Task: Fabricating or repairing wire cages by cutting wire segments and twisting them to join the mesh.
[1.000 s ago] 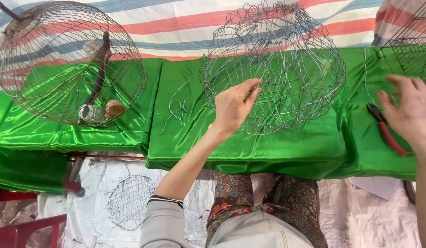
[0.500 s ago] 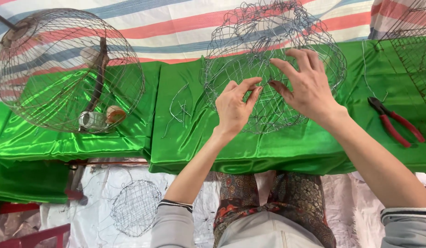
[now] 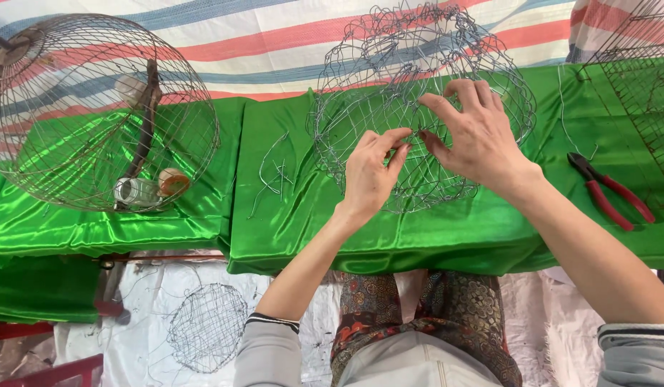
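Two hands: left hand (image 3: 371,172) and right hand (image 3: 475,132). Three wire cages on the table (image 3: 446,236): a round domed cage (image 3: 95,107) at left, an unfinished wire basket (image 3: 361,64) at centre, and a cage partly cut off (image 3: 643,64) at right. One pair of red-handled pliers (image 3: 608,190). One flat wire mesh piece (image 3: 207,326) on the floor. One bunch of loose wire strands (image 3: 275,175).

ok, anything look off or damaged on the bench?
The wire basket under both hands looks irregular, with wavy loops at its rim, unlike the even cage at left. Loose wire offcuts lie on the green cloth. Nothing spilled. The pliers lie flat.
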